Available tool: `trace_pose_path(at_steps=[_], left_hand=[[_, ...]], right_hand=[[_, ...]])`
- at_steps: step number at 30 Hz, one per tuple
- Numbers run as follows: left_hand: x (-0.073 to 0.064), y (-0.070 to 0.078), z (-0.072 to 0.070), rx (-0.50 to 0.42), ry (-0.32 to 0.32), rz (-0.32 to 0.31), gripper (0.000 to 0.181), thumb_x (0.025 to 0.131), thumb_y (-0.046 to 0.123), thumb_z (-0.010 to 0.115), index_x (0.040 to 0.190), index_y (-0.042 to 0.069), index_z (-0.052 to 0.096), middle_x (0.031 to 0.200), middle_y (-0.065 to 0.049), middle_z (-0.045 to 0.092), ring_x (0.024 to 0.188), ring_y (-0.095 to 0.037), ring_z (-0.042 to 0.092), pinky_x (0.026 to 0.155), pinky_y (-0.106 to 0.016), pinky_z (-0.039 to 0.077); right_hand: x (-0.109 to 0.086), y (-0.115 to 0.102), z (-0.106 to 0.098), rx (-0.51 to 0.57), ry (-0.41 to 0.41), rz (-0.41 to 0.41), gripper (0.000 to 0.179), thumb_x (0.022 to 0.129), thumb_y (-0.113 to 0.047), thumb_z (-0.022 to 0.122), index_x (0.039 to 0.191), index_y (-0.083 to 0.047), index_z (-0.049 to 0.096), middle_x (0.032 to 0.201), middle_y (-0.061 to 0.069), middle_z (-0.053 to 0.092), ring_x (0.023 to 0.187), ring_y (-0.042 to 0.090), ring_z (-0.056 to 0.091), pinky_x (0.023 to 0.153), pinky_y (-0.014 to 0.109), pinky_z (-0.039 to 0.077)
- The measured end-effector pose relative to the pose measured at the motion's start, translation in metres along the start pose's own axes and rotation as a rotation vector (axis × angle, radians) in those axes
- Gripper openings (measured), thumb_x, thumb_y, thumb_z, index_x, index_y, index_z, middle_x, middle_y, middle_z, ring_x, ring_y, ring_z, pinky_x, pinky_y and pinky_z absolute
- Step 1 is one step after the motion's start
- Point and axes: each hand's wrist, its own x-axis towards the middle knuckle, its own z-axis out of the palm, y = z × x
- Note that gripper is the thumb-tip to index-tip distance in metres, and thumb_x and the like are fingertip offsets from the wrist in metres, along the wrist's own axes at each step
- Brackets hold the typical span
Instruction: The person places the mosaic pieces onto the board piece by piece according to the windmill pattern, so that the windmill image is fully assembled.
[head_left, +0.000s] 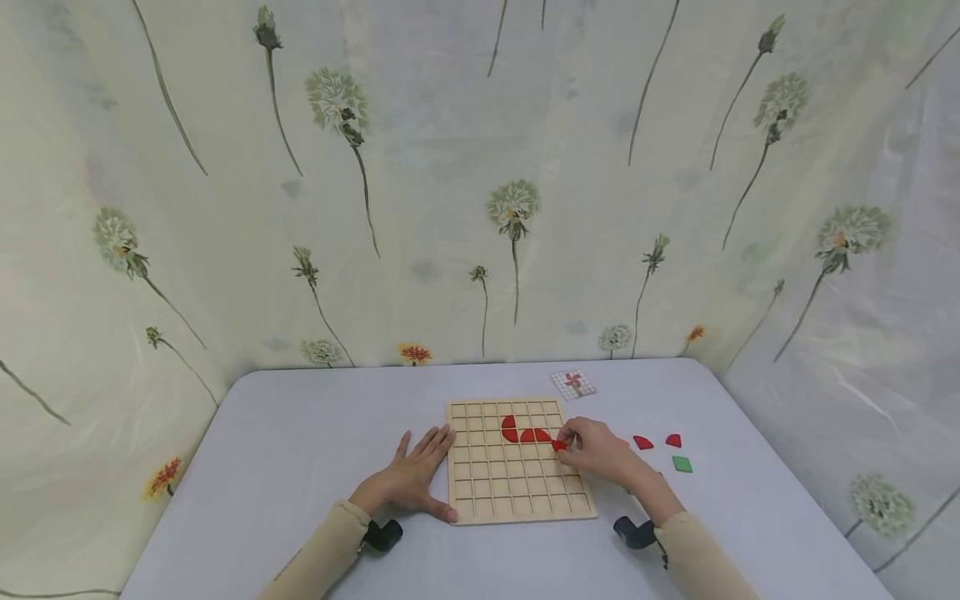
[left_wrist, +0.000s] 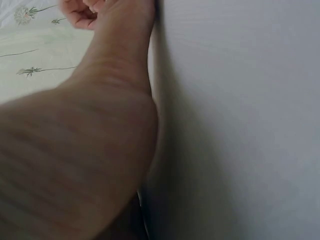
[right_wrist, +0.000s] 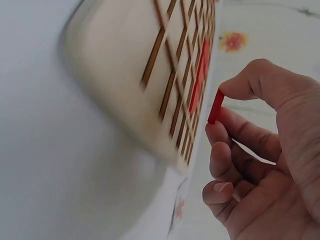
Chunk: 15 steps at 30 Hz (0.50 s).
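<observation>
A light wooden grid board (head_left: pixel 510 483) lies on the white table. Red quarter-round pieces (head_left: pixel 528 436) sit in several of its upper squares. At the board's right side, my right hand (head_left: pixel 596 450) pinches one more red quarter-round piece (right_wrist: pixel 215 106) between thumb and fingertips, close over the grid. In the right wrist view this piece is seen edge-on. My left hand (head_left: pixel 411 477) lies flat with spread fingers, its fingertips and thumb at the board's left edge. Only the back of that hand and wrist fill the left wrist view.
Right of the board lie red pieces (head_left: pixel 642 442) and a green diamond-shaped piece (head_left: pixel 682 464), with another piece partly hidden by my right hand. A pattern card (head_left: pixel 573 384) with a red flower rests behind the board. A flower-print curtain (head_left: pixel 450 208) hangs behind the table.
</observation>
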Motion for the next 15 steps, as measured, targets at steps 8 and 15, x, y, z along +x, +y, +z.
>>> trace_pose_path(at_steps=[8,15], left_hand=[[0.0,-0.001,0.0,-0.002,0.002,0.001,0.129,0.065,0.077,0.067,0.156,0.009,0.006,0.164,-0.009,0.003,0.151,-0.03,0.003,0.116,-0.063,-0.002],[0.0,-0.001,0.001,-0.003,-0.001,0.007,0.129,0.066,0.076,0.067,0.156,0.008,0.006,0.164,-0.009,0.004,0.151,-0.03,0.003,0.116,-0.063,-0.002]], right_hand=[[0.016,-0.032,0.017,-0.022,-0.035,-0.18,0.013,0.083,-0.02,0.074,0.091,-0.013,0.067,0.083,-0.006,0.06,0.076,0.01,0.051,0.065,0.023,0.047],[0.026,-0.052,0.031,-0.026,-0.063,-0.25,0.014,0.084,-0.02,0.074,0.094,-0.013,0.068,0.089,-0.007,0.063,0.083,0.008,0.057,0.073,0.025,0.052]])
